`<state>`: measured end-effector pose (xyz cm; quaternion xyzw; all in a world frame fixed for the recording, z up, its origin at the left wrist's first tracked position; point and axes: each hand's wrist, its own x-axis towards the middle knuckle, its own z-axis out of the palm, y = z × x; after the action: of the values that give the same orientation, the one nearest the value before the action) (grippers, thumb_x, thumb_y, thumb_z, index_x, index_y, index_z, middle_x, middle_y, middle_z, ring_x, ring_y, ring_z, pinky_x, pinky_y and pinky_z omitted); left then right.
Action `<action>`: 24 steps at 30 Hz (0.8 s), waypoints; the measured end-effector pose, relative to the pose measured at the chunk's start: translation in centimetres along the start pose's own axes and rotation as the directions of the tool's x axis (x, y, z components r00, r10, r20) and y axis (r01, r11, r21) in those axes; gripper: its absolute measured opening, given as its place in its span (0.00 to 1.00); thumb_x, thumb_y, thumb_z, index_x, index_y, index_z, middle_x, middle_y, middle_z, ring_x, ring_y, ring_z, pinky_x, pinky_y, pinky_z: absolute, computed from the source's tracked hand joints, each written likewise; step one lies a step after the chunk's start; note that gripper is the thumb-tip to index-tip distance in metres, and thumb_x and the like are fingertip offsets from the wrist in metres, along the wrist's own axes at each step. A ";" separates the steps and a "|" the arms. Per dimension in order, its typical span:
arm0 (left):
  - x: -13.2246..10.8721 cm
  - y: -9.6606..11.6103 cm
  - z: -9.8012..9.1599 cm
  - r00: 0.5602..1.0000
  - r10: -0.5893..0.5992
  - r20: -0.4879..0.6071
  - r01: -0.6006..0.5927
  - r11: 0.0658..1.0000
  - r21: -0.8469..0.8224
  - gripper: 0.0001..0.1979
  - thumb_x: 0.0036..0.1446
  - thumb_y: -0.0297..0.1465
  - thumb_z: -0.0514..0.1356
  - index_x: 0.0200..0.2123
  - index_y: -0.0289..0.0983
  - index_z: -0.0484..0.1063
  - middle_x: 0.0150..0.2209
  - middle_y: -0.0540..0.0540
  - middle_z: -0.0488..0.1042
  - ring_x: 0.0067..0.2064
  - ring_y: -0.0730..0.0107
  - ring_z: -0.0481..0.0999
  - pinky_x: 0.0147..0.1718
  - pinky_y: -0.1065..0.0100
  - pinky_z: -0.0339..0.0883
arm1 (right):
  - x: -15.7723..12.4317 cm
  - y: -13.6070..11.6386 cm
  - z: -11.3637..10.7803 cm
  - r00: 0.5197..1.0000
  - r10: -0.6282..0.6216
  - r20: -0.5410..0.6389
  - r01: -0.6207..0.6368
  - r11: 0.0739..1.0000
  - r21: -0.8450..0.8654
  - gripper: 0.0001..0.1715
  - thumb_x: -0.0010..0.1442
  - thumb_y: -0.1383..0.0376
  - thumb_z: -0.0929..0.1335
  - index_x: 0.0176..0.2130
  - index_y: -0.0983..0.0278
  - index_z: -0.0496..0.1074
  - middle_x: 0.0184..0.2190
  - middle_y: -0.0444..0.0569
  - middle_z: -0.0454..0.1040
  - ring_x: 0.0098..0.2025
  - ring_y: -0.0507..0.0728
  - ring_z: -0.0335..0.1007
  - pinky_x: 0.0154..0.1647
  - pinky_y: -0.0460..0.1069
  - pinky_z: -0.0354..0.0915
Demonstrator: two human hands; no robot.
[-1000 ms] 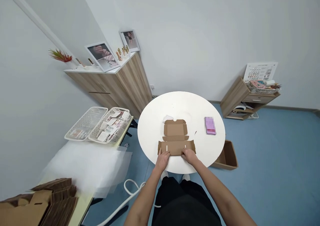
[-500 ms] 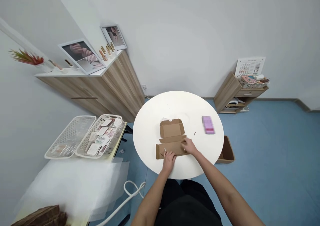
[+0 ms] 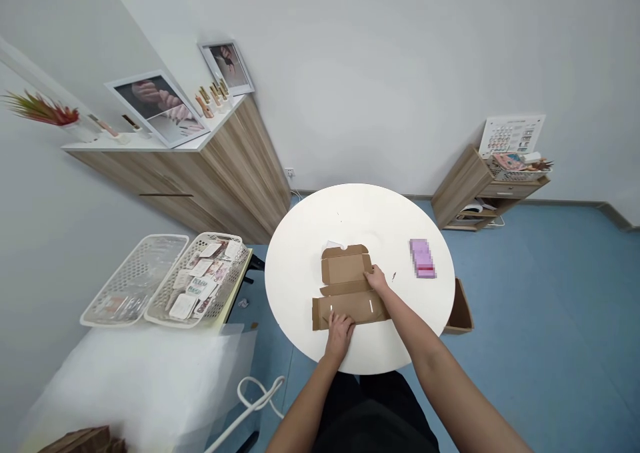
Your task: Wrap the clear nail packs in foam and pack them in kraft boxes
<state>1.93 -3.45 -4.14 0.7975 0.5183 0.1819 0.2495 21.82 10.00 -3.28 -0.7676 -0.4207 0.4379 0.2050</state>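
An unfolded brown cardboard box [image 3: 346,269] lies on the round white table [image 3: 300,239], its near panel showing two small white strips. My left hand [image 3: 341,333] rests on the near edge of that panel, fingers spread over the cardboard. At the right side of the box, near the fold between its two panels, my right hand [image 3: 376,279] has its fingers closed on the cardboard edge. A purple item [image 3: 423,258], blurred by pixels, lies on the right part of the table. A white piece [image 3: 334,245] shows behind the box's far edge.
White baskets [image 3: 200,279] with cards and clear packs stand on a side table at left. A wooden cabinet [image 3: 245,166] holds framed pictures and bottles. An open carton [image 3: 459,309] sits on the floor at right, with a small shelf [image 3: 463,183] behind.
My right hand has moved from the near panel up to the right edge of the box by the far panel. My left hand stays on the near edge. The view has shifted slightly.
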 end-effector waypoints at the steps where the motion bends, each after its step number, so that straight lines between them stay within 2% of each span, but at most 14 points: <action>1: 0.0 0.0 0.0 1.000 0.001 0.001 -0.001 1.000 0.005 0.10 0.63 0.25 0.52 0.34 0.40 0.71 0.36 0.50 0.74 0.42 0.68 0.74 0.63 0.42 0.48 | -0.1 0.0 0.0 1.000 -0.014 0.004 0.014 1.000 0.000 0.19 0.59 0.63 0.63 0.49 0.64 0.69 0.48 0.54 0.76 0.46 0.58 0.74 0.43 0.49 0.67; 5: 0.3 -0.1 0.0 1.000 0.011 -0.006 -0.010 0.998 0.061 0.10 0.61 0.24 0.53 0.34 0.40 0.72 0.38 0.49 0.74 0.44 0.66 0.74 0.62 0.42 0.51 | -0.6 -0.1 -0.7 0.996 -0.076 0.036 0.076 0.997 0.005 0.14 0.59 0.64 0.63 0.43 0.64 0.73 0.43 0.53 0.78 0.43 0.59 0.75 0.42 0.49 0.67; 8: 1.0 -0.2 -0.3 0.996 0.092 -0.016 -0.088 0.982 0.164 0.09 0.60 0.24 0.55 0.31 0.39 0.73 0.49 0.42 0.73 0.55 0.58 0.69 0.61 0.41 0.52 | -1.2 -0.1 -1.2 0.989 -0.127 0.070 0.127 0.992 0.010 0.11 0.58 0.64 0.65 0.40 0.64 0.74 0.39 0.51 0.79 0.41 0.58 0.75 0.40 0.49 0.68; 11: 2.3 0.0 -1.0 0.968 0.246 0.055 -0.252 0.928 0.274 0.09 0.59 0.24 0.55 0.29 0.37 0.72 0.63 0.40 0.62 0.67 0.51 0.54 0.63 0.38 0.46 | -1.9 0.0 -1.3 0.979 -0.182 0.090 0.181 0.983 0.017 0.11 0.58 0.65 0.66 0.40 0.63 0.75 0.39 0.49 0.79 0.41 0.57 0.75 0.40 0.47 0.67; 13: 3.3 0.2 -1.6 0.949 0.293 0.113 -0.314 0.894 0.319 0.05 0.58 0.24 0.57 0.32 0.36 0.72 0.68 0.41 0.52 0.70 0.50 0.43 0.64 0.37 0.41 | -2.3 0.1 -1.3 0.975 -0.205 0.087 0.204 0.979 0.015 0.11 0.58 0.66 0.65 0.41 0.63 0.75 0.40 0.49 0.79 0.42 0.57 0.75 0.41 0.47 0.67; 14: 3.7 0.3 -1.9 0.951 0.281 0.128 -0.309 0.889 0.338 0.04 0.57 0.25 0.59 0.37 0.36 0.72 0.70 0.39 0.46 0.71 0.49 0.40 0.64 0.37 0.39 | -2.4 0.1 -1.2 0.974 -0.211 0.084 0.210 0.978 0.012 0.12 0.58 0.66 0.65 0.42 0.63 0.75 0.40 0.49 0.79 0.42 0.57 0.75 0.41 0.47 0.67; 16: 4.5 0.4 -2.4 0.969 0.211 0.131 -0.245 0.895 0.372 0.22 0.51 0.30 0.65 0.50 0.35 0.69 0.71 0.35 0.39 0.71 0.45 0.37 0.64 0.37 0.39 | -2.6 0.1 -1.2 0.973 -0.218 0.078 0.218 0.976 0.002 0.13 0.59 0.67 0.65 0.43 0.64 0.75 0.41 0.50 0.79 0.43 0.58 0.75 0.42 0.47 0.67; 18: 5.1 0.3 -2.6 0.983 0.129 0.132 -0.172 0.900 0.401 0.43 0.44 0.35 0.71 0.62 0.35 0.58 0.71 0.32 0.37 0.70 0.43 0.37 0.64 0.38 0.39 | -2.5 0.0 -1.3 0.973 -0.219 0.074 0.221 0.975 -0.012 0.13 0.59 0.67 0.65 0.43 0.64 0.75 0.42 0.51 0.79 0.43 0.58 0.75 0.42 0.48 0.67; 19: 5.3 0.2 -2.6 0.986 0.099 0.137 -0.148 0.898 0.413 0.50 0.41 0.37 0.72 0.65 0.36 0.53 0.70 0.31 0.38 0.70 0.43 0.38 0.65 0.39 0.40 | -2.5 0.0 -1.3 0.973 -0.218 0.072 0.220 0.975 -0.021 0.14 0.59 0.67 0.65 0.44 0.65 0.75 0.42 0.51 0.79 0.43 0.59 0.75 0.42 0.48 0.67; 21: 5.4 0.1 -2.5 0.986 0.069 0.153 -0.129 0.891 0.434 0.57 0.39 0.38 0.72 0.68 0.36 0.45 0.70 0.30 0.40 0.70 0.44 0.39 0.65 0.40 0.38 | -2.4 0.0 -1.3 0.975 -0.212 0.071 0.215 0.976 -0.042 0.13 0.59 0.67 0.65 0.43 0.65 0.75 0.42 0.52 0.79 0.43 0.59 0.75 0.42 0.49 0.67; 24: 5.3 0.0 -2.2 0.988 0.042 0.150 -0.107 0.882 0.459 0.60 0.41 0.40 0.71 0.69 0.38 0.38 0.70 0.32 0.41 0.71 0.45 0.38 0.65 0.38 0.32 | -2.3 0.1 -1.3 0.976 -0.204 0.069 0.209 0.975 -0.072 0.13 0.59 0.67 0.65 0.44 0.64 0.74 0.43 0.52 0.79 0.44 0.60 0.75 0.43 0.49 0.67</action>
<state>2.85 1.89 -2.19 0.8639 0.4975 0.0073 0.0780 22.38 8.15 -1.46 -0.7133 -0.5214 0.4207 0.2059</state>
